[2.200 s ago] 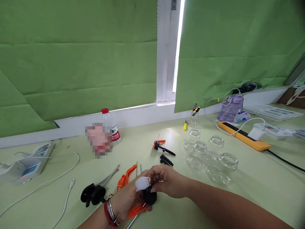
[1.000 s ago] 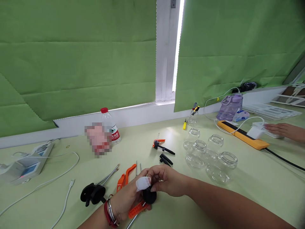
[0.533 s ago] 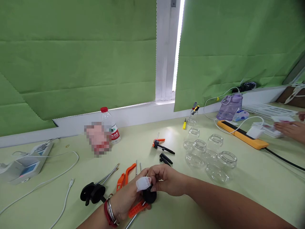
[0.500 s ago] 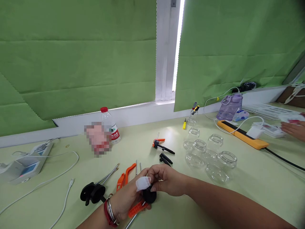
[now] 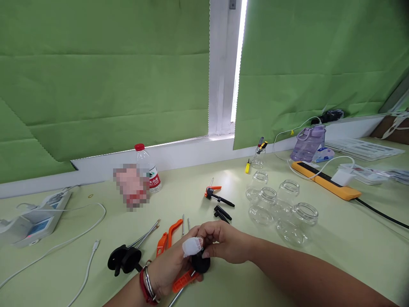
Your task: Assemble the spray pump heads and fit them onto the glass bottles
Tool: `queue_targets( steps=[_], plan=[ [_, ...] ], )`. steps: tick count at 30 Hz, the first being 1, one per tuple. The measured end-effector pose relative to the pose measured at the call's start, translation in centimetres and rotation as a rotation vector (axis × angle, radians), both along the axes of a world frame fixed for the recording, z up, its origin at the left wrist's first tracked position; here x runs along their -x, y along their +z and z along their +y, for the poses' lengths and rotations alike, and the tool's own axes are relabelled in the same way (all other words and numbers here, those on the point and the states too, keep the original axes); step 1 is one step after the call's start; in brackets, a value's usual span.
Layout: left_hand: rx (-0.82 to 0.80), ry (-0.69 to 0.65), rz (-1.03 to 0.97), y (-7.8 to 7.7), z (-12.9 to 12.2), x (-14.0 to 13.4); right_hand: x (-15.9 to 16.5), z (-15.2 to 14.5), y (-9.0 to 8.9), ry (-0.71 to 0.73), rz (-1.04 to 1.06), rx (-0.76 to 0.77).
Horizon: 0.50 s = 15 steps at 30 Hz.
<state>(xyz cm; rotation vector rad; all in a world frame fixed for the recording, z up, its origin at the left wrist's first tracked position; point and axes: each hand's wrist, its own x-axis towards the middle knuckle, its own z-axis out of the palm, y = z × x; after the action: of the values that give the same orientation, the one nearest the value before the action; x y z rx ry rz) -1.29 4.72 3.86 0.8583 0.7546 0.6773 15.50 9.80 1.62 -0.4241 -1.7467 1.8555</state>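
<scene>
At the bottom centre of the frame, the left hand (image 5: 171, 266) grips a black round part (image 5: 202, 265) and an orange handle (image 5: 182, 282); the right hand (image 5: 225, 244) pinches the part's upper edge. Probably light, stiff plastic, best held by the rim.

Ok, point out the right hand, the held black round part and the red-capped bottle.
Right hand (image 5: 227, 242), head view: back of the hand.
Black round part (image 5: 201, 263), head view: its broad face.
Red-capped bottle (image 5: 154, 178), head view: its label.

The left hand (image 5: 171, 268) is curled. The right hand (image 5: 225, 242) is held close, fingers (image 5: 209, 232) bent. Both arms (image 5: 294, 268) are stretched forward.
</scene>
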Motion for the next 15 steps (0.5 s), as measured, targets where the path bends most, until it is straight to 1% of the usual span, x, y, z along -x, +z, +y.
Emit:
queue_targets(
  steps=[8, 15],
  plan=[
    [0.016, 0.019, 0.012, -0.04, -0.06, 0.03, 0.04, -0.04, 0.18, -0.026, -0.034, 0.027],
    [0.020, 0.027, 0.011, -0.02, -0.13, -0.09, 0.00, -0.17, 0.28, 0.003, -0.017, 0.005]
  ],
)
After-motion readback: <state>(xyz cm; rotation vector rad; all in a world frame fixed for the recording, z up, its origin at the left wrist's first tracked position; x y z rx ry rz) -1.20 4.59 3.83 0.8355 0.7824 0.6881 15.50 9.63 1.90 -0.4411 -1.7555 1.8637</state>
